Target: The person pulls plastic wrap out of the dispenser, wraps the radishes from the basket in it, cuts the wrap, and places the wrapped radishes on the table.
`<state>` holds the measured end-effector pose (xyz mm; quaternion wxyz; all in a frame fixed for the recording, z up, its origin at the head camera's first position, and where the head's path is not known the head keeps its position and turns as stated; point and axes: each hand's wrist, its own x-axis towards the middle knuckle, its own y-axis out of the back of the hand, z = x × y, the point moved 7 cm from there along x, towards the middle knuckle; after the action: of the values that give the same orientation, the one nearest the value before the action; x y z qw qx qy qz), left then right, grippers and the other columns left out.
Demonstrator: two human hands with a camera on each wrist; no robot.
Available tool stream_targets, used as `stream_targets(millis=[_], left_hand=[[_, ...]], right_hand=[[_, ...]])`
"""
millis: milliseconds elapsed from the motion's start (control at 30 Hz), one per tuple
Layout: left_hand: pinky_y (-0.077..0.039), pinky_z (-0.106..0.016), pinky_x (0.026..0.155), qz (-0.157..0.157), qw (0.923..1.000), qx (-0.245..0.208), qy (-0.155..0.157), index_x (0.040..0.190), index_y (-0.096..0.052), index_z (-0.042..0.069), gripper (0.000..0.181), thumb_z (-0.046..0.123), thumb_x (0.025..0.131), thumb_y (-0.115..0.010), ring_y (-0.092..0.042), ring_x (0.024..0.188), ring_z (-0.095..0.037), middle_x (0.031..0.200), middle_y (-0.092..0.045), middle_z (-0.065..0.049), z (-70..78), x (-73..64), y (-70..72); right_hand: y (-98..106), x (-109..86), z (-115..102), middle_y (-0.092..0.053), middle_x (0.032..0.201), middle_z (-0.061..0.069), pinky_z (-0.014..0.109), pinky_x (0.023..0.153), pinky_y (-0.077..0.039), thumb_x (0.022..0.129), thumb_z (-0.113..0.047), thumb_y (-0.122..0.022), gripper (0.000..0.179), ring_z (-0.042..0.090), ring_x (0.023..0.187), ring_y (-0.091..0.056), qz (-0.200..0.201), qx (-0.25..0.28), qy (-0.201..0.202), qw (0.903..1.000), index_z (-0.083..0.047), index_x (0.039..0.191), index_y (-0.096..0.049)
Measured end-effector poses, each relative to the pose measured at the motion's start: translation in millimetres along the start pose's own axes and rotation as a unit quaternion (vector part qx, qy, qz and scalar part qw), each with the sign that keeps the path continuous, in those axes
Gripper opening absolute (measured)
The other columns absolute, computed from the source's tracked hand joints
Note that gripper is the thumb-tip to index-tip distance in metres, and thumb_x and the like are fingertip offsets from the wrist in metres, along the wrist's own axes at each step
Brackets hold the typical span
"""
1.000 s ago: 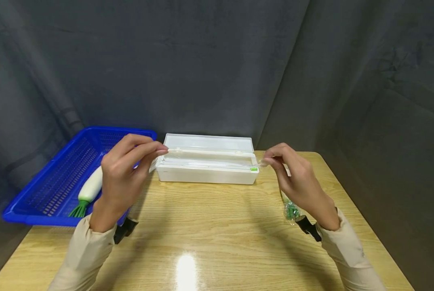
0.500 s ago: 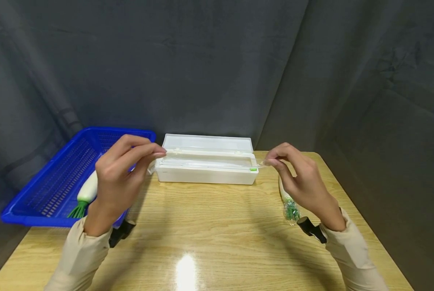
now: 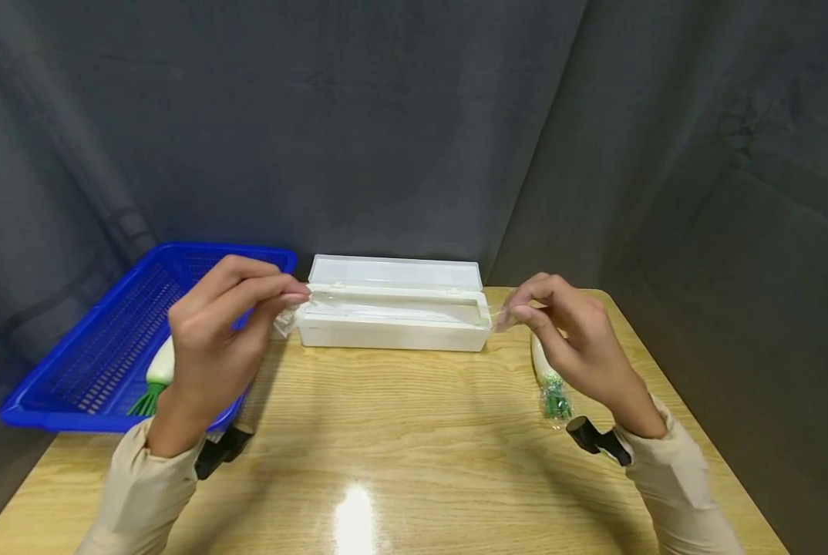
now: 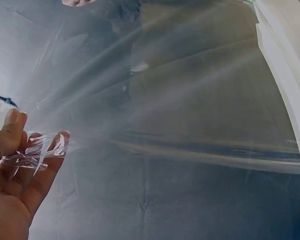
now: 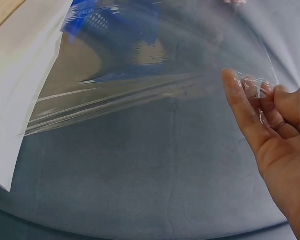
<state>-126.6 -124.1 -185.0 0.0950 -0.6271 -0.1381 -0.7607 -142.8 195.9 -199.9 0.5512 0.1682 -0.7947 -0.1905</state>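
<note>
A sheet of clear plastic wrap (image 4: pixel 180 95) stretches taut between both hands and runs back to a white wrap dispenser box (image 3: pixel 393 336), whose lid (image 3: pixel 395 271) stands raised. My left hand (image 3: pixel 223 331) pinches one corner of the film between thumb and fingers, left of the box. The other corner is pinched by my right hand (image 3: pixel 570 335), right of the box. Bunched film shows among the fingers in both wrist views. Below the right hand, a white radish (image 3: pixel 547 370) with green leaves, its leafy end in crinkled film, lies on the table, partly hidden by that hand.
On the left stands a blue plastic basket (image 3: pixel 46 416) holding another white radish (image 3: pixel 160 364) with green stems, partly behind the left hand. A dark grey curtain (image 3: pixel 400 139) hangs behind the wooden table (image 3: pixel 400 432) and along its right side.
Both hands have drawn a little apart and nearer the body, the left shifting left and the right shifting right, still pinching the film. The box has stayed in place.
</note>
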Motion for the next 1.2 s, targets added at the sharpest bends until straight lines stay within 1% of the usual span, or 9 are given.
stream_targets(millis=[100,233,333,467,567,767,1033,1133,1200], left_hand=[[-0.047,-0.015,0.076,-0.003,0.9998,-0.018,0.011,0.082,-0.078,-0.006,0.032,0.021,0.098,-0.075,-0.064,0.076,-0.020,0.079,-0.068,-0.017,-1.9,-0.3,1.8],[-0.049,-0.014,0.072,-0.033,0.9959,-0.076,0.035,0.083,-0.076,-0.009,0.027,0.014,0.098,-0.074,-0.066,0.077,-0.011,0.082,-0.068,-0.017,-5.9,-1.6,3.8],[-0.052,-0.015,0.069,-0.064,0.9856,-0.147,0.055,0.086,-0.075,-0.011,0.021,0.007,0.097,-0.073,-0.067,0.075,-0.008,0.085,-0.068,-0.017,-8.4,-2.9,4.0],[-0.055,-0.018,0.069,-0.089,0.9714,-0.208,0.074,0.088,-0.074,-0.014,0.018,0.003,0.095,-0.073,-0.069,0.075,-0.012,0.089,-0.068,-0.018,-10.5,-4.3,4.4],[-0.055,-0.018,0.067,-0.092,0.9688,-0.215,0.081,0.089,-0.074,-0.014,0.018,0.003,0.095,-0.073,-0.069,0.075,-0.012,0.089,-0.068,-0.018,-11.0,-4.6,5.0],[-0.054,-0.017,0.067,-0.087,0.9660,-0.231,0.075,0.088,-0.074,-0.014,0.017,0.002,0.094,-0.074,-0.070,0.076,-0.012,0.088,-0.069,-0.018,-9.7,-5.4,6.9],[-0.053,-0.019,0.063,-0.136,0.9426,-0.289,0.097,0.094,-0.074,-0.012,0.010,-0.003,0.096,-0.069,-0.068,0.075,-0.013,0.092,-0.069,-0.014,-13.3,-7.9,7.5],[-0.050,-0.020,0.060,-0.153,0.9375,-0.297,0.099,0.094,-0.074,-0.010,0.009,-0.004,0.097,-0.068,-0.067,0.075,-0.013,0.093,-0.069,-0.014,-13.5,-9.0,7.6],[-0.046,-0.019,0.056,-0.162,0.9375,-0.291,0.101,0.094,-0.075,-0.008,0.009,-0.003,0.097,-0.068,-0.066,0.076,-0.012,0.093,-0.070,-0.011,-13.4,-9.8,7.8]], right_hand=[[-0.3,0.4,0.4,-0.066,0.093,0.014,0.018,0.083,-0.057,0.108,-0.012,-0.056,0.025,0.013,0.089,-0.069,-0.014,0.019,-0.008,0.9997,0.012,0.101,-0.059],[-0.7,-0.8,1.4,-0.067,0.095,0.014,0.023,0.082,-0.059,0.105,-0.002,-0.057,0.014,0.014,0.089,-0.070,-0.046,0.070,-0.027,0.9961,0.011,0.102,-0.059],[-0.9,-3.1,2.7,-0.066,0.098,0.013,0.025,0.081,-0.060,0.103,0.007,-0.057,0.004,0.015,0.090,-0.071,-0.070,0.105,-0.046,0.9910,0.010,0.104,-0.059],[-0.6,-4.6,4.1,-0.066,0.099,0.012,0.026,0.082,-0.061,0.102,0.010,-0.057,0.004,0.014,0.090,-0.072,-0.083,0.123,-0.059,0.9871,0.009,0.105,-0.059],[0.0,-4.0,4.4,-0.066,0.100,0.012,0.028,0.082,-0.061,0.103,0.007,-0.056,0.006,0.015,0.091,-0.073,-0.082,0.136,-0.060,0.9854,0.011,0.105,-0.058],[0.0,-2.1,2.4,-0.067,0.098,0.012,0.027,0.082,-0.060,0.104,0.004,-0.056,0.007,0.017,0.090,-0.071,-0.079,0.148,-0.053,0.9844,0.011,0.104,-0.059],[1.2,-2.3,2.1,-0.066,0.096,0.012,0.026,0.077,-0.060,0.102,0.008,-0.058,0.004,0.016,0.088,-0.073,-0.093,0.179,-0.060,0.9776,0.010,0.104,-0.060],[1.1,-3.6,2.0,-0.066,0.097,0.011,0.027,0.074,-0.060,0.102,0.007,-0.058,0.005,0.017,0.088,-0.075,-0.106,0.194,-0.067,0.9729,0.010,0.105,-0.060],[0.9,-4.3,1.7,-0.066,0.097,0.011,0.027,0.073,-0.060,0.102,0.007,-0.058,0.005,0.017,0.088,-0.075,-0.113,0.205,-0.071,0.9696,0.010,0.106,-0.060]])
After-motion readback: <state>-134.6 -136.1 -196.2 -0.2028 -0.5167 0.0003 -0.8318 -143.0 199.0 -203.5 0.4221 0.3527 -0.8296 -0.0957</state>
